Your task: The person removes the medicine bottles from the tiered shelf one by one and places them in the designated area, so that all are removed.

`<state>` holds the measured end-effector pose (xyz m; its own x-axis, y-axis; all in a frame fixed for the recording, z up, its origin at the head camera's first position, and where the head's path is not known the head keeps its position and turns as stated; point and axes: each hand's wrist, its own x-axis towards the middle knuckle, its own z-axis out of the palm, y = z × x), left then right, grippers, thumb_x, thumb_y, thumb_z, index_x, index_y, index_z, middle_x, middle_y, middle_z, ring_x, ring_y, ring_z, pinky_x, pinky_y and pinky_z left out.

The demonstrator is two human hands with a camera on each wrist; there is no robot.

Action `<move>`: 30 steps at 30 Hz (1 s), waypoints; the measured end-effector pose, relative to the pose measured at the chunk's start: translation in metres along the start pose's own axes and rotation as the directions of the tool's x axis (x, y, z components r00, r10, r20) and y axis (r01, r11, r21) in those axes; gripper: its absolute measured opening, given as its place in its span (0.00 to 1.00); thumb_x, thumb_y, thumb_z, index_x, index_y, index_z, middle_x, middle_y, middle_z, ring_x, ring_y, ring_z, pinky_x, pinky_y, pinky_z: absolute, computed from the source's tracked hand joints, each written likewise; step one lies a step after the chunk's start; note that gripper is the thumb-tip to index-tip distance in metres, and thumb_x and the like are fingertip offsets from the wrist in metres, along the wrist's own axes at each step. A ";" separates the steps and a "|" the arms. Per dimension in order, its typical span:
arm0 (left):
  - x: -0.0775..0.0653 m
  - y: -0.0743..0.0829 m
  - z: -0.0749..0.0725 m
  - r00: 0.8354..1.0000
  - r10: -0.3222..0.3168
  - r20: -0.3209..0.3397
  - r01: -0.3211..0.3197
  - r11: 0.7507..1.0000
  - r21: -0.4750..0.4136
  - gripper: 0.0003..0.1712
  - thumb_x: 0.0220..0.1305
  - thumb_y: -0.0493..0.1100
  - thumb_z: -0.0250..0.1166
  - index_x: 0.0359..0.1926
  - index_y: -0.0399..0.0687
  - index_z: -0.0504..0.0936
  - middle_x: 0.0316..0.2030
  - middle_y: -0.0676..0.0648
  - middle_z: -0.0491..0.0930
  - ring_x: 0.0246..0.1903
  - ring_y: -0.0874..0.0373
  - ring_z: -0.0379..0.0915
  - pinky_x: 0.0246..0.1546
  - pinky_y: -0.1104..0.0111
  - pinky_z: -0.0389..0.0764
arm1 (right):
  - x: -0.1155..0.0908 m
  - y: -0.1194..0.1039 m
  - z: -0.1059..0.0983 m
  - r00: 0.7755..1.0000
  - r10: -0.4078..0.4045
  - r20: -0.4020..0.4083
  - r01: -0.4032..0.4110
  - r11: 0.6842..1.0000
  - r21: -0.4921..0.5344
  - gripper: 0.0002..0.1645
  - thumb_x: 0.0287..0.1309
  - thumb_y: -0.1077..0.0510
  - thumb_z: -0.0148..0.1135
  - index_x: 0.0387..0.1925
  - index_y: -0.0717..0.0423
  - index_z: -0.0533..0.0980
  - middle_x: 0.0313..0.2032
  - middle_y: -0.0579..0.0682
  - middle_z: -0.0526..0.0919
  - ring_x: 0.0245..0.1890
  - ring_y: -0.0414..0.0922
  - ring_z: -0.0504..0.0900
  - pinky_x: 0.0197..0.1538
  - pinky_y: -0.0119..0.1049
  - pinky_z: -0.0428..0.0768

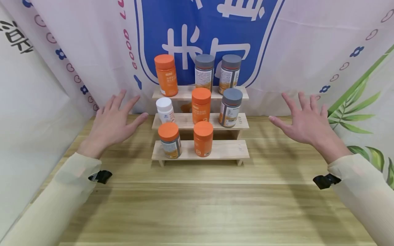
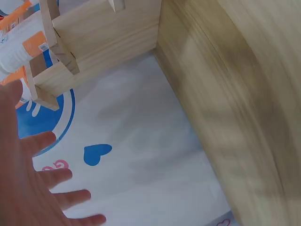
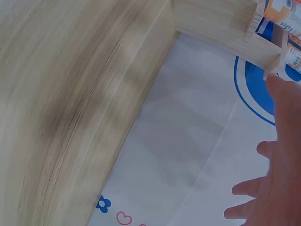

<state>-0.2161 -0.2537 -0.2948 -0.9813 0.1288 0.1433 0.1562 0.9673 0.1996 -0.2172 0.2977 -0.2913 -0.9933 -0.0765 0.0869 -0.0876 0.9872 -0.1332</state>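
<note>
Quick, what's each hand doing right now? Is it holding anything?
Left hand: open, fingers spread, holding nothing.
Right hand: open, fingers spread, holding nothing.

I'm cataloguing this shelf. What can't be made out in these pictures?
- Head view: fine print on the white bottle, too small.
- Head view: foot of the middle-row orange jar, hidden by the front-row orange jar.
- Left wrist view: containers, cut off by the left edge.
- Right wrist view: upper-right jars, cut off by the right edge.

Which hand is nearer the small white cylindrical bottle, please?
Left: the left hand is apart from the bottle, to its left; the right hand is farther, to its right.
</note>
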 end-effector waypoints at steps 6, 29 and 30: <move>-0.002 0.001 0.006 0.995 0.081 -0.049 -0.089 0.978 -0.189 0.42 0.82 0.69 0.44 0.85 0.53 0.56 0.85 0.35 0.45 0.81 0.26 0.46 0.74 0.25 0.51 | -0.009 -0.010 -0.010 0.989 0.020 -0.149 -0.003 0.993 0.116 0.55 0.72 0.26 0.51 0.86 0.49 0.48 0.80 0.74 0.54 0.75 0.77 0.56 0.70 0.79 0.58; -0.008 0.020 0.068 0.998 -0.056 -0.037 0.007 0.631 -0.776 0.30 0.86 0.50 0.47 0.81 0.49 0.65 0.77 0.40 0.70 0.69 0.43 0.70 0.65 0.61 0.76 | 0.000 -0.092 -0.047 0.943 -0.027 -0.333 0.204 0.837 0.508 0.39 0.73 0.40 0.61 0.78 0.49 0.65 0.66 0.59 0.80 0.64 0.57 0.79 0.64 0.60 0.79; -0.007 0.021 0.069 0.998 -0.058 -0.035 0.009 0.624 -0.781 0.30 0.86 0.50 0.48 0.81 0.49 0.65 0.77 0.40 0.69 0.68 0.43 0.71 0.65 0.61 0.76 | 0.003 -0.095 -0.049 0.944 -0.025 -0.328 0.202 0.831 0.518 0.39 0.73 0.39 0.61 0.78 0.47 0.65 0.66 0.58 0.80 0.64 0.57 0.79 0.65 0.60 0.79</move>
<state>-0.2133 -0.2193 -0.3587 -0.9841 0.0645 0.1653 0.1768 0.4344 0.8832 -0.2086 0.2105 -0.2298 -0.9110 -0.0509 0.4093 -0.3125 0.7328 -0.6045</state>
